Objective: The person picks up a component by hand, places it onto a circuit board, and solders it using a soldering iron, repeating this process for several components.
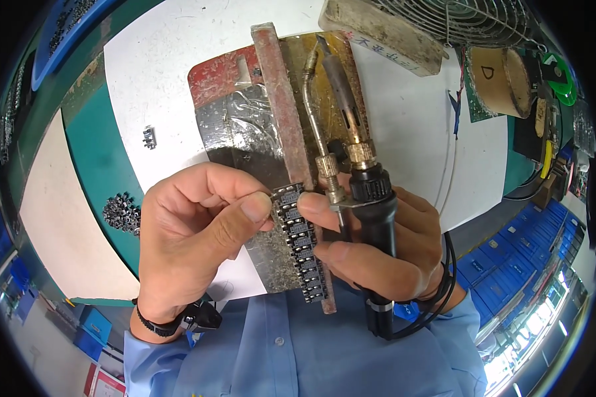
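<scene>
A narrow strip of small black circuit boards [302, 248] lies along a worn reddish bar [279, 106]. My left hand [195, 228] is closed, thumb and forefinger pinching the strip's far end. In my right hand [414, 248] is a black-handled soldering iron [375, 228], its tip pointing away from me. A thin bent metal tube [316, 119] is fixed alongside the iron. My right thumb and a fingertip also touch the strip's right edge. Under the bar is a scuffed plate [235, 129] with red and brownish parts.
A small black component [149, 137] lies on white paper [152, 73]. A heap of small dark parts [122, 213] sits on the green mat at left. A blue tray [63, 40] is at far left. Far right hold a grimy block [391, 40], a wire fan guard [470, 20] and a cardboard-coloured roll [500, 76].
</scene>
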`<state>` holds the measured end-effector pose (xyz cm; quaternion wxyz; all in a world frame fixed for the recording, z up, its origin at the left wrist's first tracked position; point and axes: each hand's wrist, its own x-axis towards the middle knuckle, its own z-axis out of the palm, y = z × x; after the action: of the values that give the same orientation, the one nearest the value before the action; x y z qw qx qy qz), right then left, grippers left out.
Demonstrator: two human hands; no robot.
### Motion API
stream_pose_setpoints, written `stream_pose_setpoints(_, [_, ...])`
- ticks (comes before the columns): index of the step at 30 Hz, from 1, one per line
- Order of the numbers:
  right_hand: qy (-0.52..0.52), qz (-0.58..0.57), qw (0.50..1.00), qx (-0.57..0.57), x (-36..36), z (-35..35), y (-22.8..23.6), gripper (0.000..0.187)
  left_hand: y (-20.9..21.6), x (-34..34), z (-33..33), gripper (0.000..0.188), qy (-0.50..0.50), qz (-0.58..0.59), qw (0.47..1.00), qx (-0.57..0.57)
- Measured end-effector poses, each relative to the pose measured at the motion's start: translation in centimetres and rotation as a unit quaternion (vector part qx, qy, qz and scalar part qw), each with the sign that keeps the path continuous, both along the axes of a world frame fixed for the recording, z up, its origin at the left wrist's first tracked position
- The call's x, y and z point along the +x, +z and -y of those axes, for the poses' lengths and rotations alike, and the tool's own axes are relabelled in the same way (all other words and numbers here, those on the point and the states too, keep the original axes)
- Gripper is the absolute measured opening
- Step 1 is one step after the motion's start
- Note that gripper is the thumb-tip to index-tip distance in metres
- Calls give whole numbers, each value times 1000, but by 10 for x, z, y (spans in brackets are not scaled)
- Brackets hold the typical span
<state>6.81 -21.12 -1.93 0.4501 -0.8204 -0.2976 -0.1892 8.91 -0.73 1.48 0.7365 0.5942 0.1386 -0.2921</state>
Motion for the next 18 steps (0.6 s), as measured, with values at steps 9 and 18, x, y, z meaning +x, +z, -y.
stream_pose_setpoints(9, [0,-15,1000,-9,-1,2,1,9,1,-1,2,9,5,7,1000,5])
stream_pose_setpoints(18, [2,-8,1000,-1,-2,2,-1,13,-2,-1,0,12,-4,6,1000,-2])
